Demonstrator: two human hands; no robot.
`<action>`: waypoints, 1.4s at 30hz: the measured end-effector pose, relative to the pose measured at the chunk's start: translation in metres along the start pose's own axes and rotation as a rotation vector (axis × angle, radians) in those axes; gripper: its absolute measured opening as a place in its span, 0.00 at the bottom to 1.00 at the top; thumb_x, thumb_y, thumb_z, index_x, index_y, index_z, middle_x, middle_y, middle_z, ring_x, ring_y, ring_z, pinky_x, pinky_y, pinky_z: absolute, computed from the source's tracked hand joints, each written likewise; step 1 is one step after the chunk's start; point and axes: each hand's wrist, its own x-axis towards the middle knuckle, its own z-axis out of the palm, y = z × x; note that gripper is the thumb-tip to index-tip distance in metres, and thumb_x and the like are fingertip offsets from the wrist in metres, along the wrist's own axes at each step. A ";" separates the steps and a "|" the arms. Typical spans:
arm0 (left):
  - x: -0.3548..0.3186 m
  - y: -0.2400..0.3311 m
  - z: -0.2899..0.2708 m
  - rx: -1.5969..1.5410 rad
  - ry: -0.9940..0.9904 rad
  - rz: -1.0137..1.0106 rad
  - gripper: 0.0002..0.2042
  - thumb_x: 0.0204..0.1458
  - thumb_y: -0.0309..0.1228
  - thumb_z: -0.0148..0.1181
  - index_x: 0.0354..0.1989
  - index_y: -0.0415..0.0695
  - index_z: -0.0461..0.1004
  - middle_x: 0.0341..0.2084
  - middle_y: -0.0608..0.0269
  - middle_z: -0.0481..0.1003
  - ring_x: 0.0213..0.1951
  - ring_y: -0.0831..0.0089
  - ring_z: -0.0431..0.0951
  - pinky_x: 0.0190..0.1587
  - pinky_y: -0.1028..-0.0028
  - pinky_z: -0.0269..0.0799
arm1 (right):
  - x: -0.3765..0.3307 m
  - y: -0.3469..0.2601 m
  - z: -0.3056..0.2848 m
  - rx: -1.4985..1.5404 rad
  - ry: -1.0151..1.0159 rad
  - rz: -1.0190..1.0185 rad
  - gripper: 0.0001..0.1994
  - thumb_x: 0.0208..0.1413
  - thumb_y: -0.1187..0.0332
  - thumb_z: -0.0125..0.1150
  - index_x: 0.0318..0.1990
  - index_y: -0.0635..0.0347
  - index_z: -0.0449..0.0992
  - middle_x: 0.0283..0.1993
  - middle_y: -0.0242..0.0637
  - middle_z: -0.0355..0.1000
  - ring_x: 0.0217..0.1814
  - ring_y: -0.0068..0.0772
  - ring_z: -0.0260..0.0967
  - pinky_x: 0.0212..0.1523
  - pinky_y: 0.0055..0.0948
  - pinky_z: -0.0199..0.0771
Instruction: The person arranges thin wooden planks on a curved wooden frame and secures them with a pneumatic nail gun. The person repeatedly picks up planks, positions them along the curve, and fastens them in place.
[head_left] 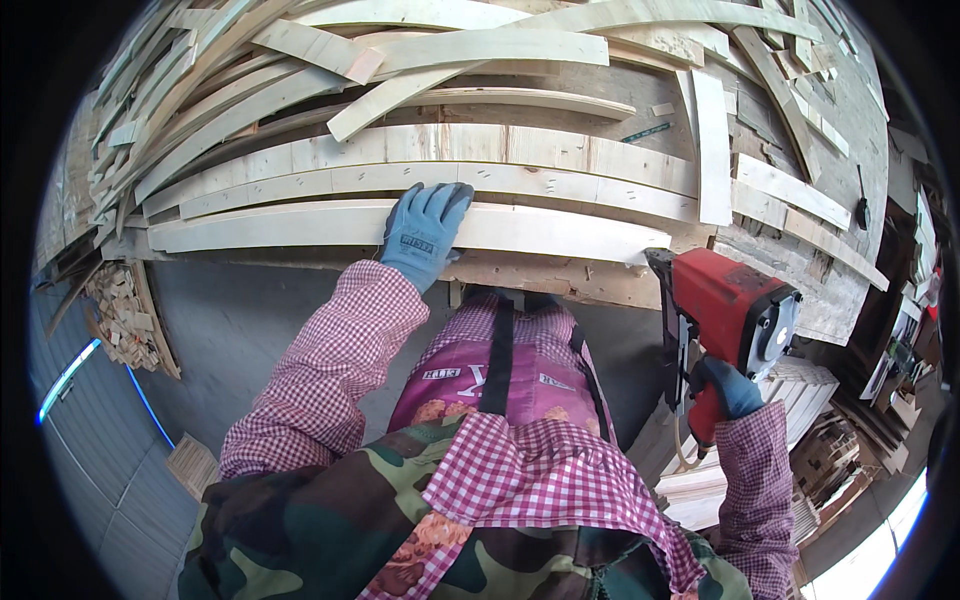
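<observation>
Left fingers [440,200], in a blue work glove, lie spread and flat on top of a pale wooden slat [300,225], pressing down rather than closing round it. The thumb side sits at the slat's near edge; fingertips reach the seam with the next board back. Left hand [425,232] is near the middle of the slat's length. The sleeve behind it is pink-and-white check.

Right fingers [738,388], also blue-gloved, are curled tight round the grip of a red pneumatic nail gun [725,310]. Right hand [730,390] holds the tool off the bench's near right corner, nose up toward the slat's right end [650,243], just beside it; contact can't be told. A pale hose loops below the handle.

The held slat is the nearest of three long boards lying side by side along the workbench [560,280]. The two behind it [450,165] show small staple marks along their joints. A short cross piece [712,150] lies upright over their right ends.

Farther back, loose curved strips and offcuts [200,90] pile thick across the bench's back and left. Small block offcuts [125,310] sit in a stack at lower left. Stacked cut boards [800,385] stand at lower right, behind the gun. The person wears a checked and camouflage apron front; grey floor below.
</observation>
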 end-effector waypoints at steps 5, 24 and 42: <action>0.000 0.001 0.000 0.016 -0.062 -0.082 0.42 0.28 0.39 0.72 0.59 0.50 0.61 0.53 0.59 0.61 0.55 0.61 0.60 0.59 0.59 0.55 | -0.006 -0.017 0.012 0.159 0.066 0.070 0.08 0.54 0.65 0.52 0.29 0.60 0.71 0.22 0.33 0.68 0.23 0.27 0.65 0.26 0.26 0.64; 0.008 -0.004 0.004 -0.120 -0.091 -0.066 0.39 0.30 0.39 0.72 0.57 0.52 0.63 0.49 0.63 0.65 0.53 0.65 0.64 0.62 0.62 0.53 | -0.007 -0.015 0.005 0.056 0.018 0.146 0.19 0.57 0.60 0.41 0.23 0.63 0.71 0.25 0.39 0.69 0.30 0.33 0.68 0.37 0.29 0.66; 0.036 0.042 0.008 -0.056 -0.113 -0.056 0.40 0.31 0.54 0.70 0.58 0.61 0.63 0.46 0.69 0.65 0.50 0.67 0.63 0.57 0.62 0.53 | -0.008 -0.025 0.011 0.071 -0.007 0.116 0.17 0.57 0.62 0.42 0.23 0.63 0.71 0.25 0.39 0.69 0.30 0.33 0.67 0.38 0.29 0.66</action>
